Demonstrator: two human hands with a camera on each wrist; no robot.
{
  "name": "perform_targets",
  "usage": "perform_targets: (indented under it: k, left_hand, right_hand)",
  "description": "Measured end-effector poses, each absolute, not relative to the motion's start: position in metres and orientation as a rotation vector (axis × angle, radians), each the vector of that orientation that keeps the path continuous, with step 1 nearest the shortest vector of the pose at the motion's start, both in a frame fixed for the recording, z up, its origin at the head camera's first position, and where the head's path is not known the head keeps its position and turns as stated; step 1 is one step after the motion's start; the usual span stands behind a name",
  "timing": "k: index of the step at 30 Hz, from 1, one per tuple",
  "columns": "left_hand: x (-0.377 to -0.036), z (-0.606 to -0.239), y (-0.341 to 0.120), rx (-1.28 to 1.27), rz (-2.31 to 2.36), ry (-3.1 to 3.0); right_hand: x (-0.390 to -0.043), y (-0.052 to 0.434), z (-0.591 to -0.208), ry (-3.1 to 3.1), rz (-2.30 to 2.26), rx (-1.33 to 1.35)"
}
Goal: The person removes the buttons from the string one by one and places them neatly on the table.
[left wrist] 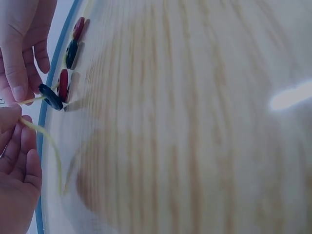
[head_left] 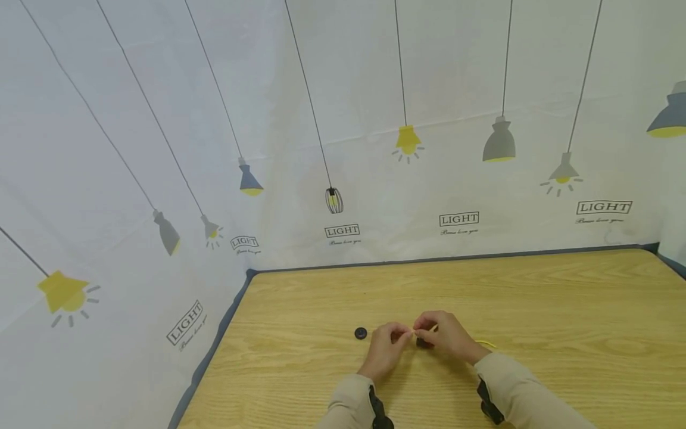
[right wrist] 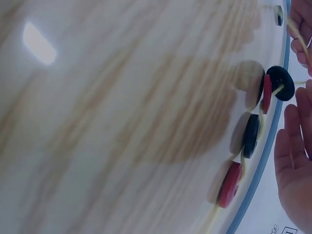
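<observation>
Fingers of your left hand (head_left: 384, 350) and right hand (head_left: 451, 335) pinch the yellow cord (left wrist: 42, 129), their tips close together. On it, beside your right hand, hangs a tilted black disc (right wrist: 281, 84); a red disc (right wrist: 266, 94), second black disc (right wrist: 251, 136) and second red disc (right wrist: 230, 185) follow, toward the right. Left of your left hand, a loose disc (head_left: 361, 333) lies on the table (head_left: 289, 369).

Beige sleeves (head_left: 522, 387), black wrist-worn cameras (head_left: 491, 411)

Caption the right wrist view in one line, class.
Left hand and right hand hold a yellow string threaded through alternating red and black discs.
</observation>
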State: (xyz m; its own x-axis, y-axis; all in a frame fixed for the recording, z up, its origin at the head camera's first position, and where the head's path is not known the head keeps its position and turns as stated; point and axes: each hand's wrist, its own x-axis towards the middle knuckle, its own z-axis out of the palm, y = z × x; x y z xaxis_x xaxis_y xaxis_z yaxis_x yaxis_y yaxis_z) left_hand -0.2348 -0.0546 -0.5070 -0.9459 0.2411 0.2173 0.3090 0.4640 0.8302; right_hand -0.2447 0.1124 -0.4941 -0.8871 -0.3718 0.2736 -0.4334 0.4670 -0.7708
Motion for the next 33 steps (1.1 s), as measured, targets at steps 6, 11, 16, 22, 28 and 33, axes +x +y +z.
perform_targets:
  k: [6, 11, 16, 22, 28, 33]
  left_hand:
    - [-0.236, -0.506, -0.052, -0.457, -1.548, -2.599]
    - [-0.235, -0.506, -0.051, -0.451, -1.547, -2.574]
    - [-0.234, -0.505, -0.051, -0.441, -1.559, -2.56]
    - [-0.235, -0.504, -0.05, -0.441, -1.566, -2.545]
    - [-0.235, -0.501, -0.049, -0.461, -1.578, -2.522]
    - [-0.235, -0.5, -0.048, -0.47, -1.583, -2.508]
  right_hand:
    - [-0.244, 0.116, -0.493, -2.656, 1.48, 0.713]
    - [-0.243, 0.12, -0.494, -2.703, 1.493, 0.718]
    - [-0.244, 0.123, -0.498, -2.745, 1.444, 0.754]
    - [-0.245, 0.122, -0.498, -2.74, 1.382, 0.809]
    - [-0.245, 0.119, -0.498, -2.728, 1.364, 0.809]
    - [-0.248, 0.117, -0.502, -2.739, 1.333, 0.766]
